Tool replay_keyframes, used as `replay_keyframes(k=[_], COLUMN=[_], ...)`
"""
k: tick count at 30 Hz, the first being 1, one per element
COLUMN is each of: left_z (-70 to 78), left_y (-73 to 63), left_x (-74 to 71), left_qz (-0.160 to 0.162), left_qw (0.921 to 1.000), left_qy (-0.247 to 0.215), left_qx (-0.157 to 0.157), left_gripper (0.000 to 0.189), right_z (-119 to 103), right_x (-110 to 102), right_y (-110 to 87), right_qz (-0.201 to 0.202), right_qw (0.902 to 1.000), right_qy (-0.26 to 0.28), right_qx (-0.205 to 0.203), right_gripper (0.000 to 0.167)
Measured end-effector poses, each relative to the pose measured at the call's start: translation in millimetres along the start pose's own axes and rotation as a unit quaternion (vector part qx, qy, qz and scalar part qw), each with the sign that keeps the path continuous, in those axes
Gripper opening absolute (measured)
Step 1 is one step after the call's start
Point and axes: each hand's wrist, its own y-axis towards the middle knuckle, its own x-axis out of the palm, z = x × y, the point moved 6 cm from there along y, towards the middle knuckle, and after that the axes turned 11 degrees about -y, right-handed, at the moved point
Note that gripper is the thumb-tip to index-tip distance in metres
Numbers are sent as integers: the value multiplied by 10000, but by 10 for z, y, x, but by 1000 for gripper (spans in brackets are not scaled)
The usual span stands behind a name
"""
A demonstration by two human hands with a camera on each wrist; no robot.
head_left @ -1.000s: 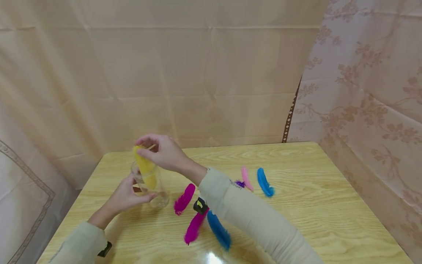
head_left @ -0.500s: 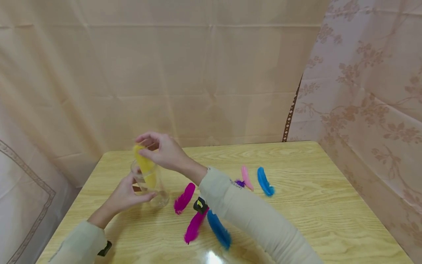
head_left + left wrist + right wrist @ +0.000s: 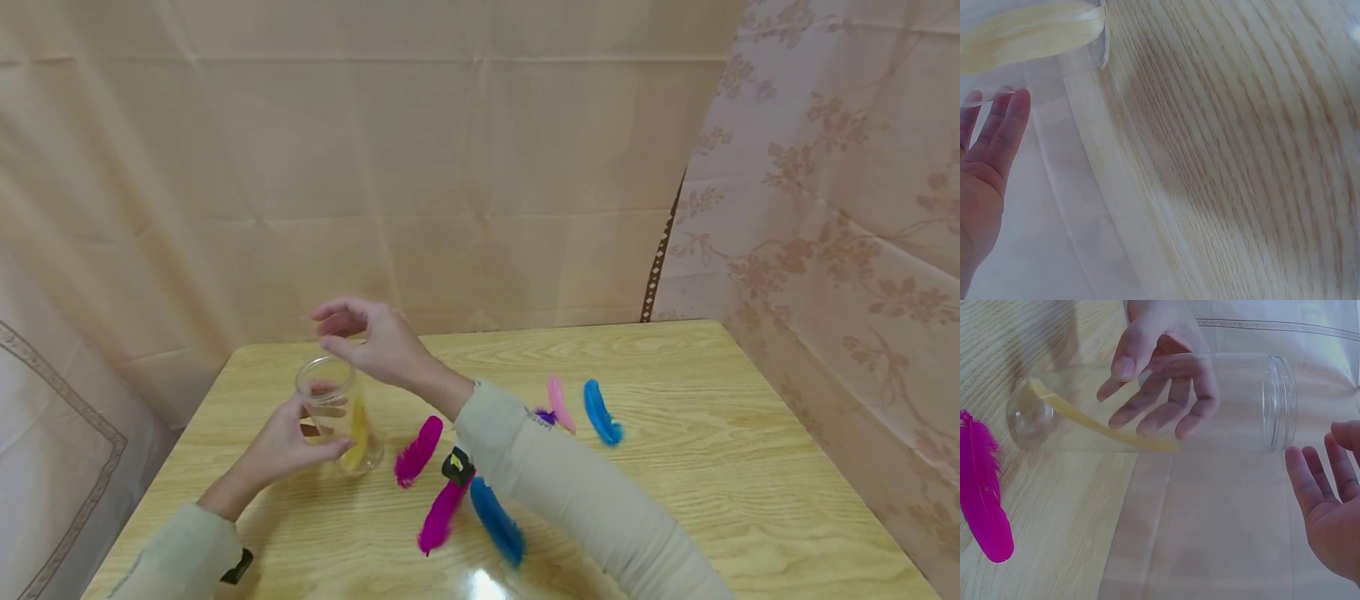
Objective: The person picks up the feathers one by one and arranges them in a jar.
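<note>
A tall clear jar (image 3: 354, 385) stands tilted at the left of the table, a yellow feather (image 3: 358, 432) lying inside it. My left hand (image 3: 281, 446) grips the jar's side, thumb in front and fingers behind. Through the clear wall, the right wrist view shows those left fingers and the feather (image 3: 1079, 417) resting lengthwise near the base. Just above the open mouth is my right hand (image 3: 378, 337), fingers apart and holding nothing. In the right wrist view the right hand's fingertips (image 3: 1294, 456) are right at the jar's rim (image 3: 1286, 403).
Two magenta feathers (image 3: 420, 450) and a blue feather (image 3: 497, 521) lie right of the jar. Farther right are a pink feather (image 3: 560, 404), a purple feather (image 3: 546, 415) partly behind the right sleeve, and another blue feather (image 3: 600, 412). Curtains (image 3: 480, 167) surround the wooden table (image 3: 712, 467).
The yellow feather, pinched by the right hand at the jar's mouth before, has been let go and dropped down inside. The right hand's fingers have spread slightly; the left hand keeps its hold.
</note>
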Motion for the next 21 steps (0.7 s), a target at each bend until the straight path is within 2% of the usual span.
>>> replay_keyframes(k=[10, 15, 21], left_z=[-7, -3, -17], left_y=[-5, -4, -3], left_x=[-5, -6, 5], left_qz=[21, 39, 14], left_qw=[10000, 10000, 10000], left_qy=[30, -27, -18], left_qx=[-18, -10, 11], left_gripper=[72, 73, 72], right_z=[61, 139, 305], right_x=[-41, -77, -110], right_y=[-23, -56, -140], right_qz=[-98, -217, -613], right_qw=[9999, 9996, 9955], right_qy=[37, -175, -613], right_qx=[29, 69, 371], right_gripper=[27, 31, 33])
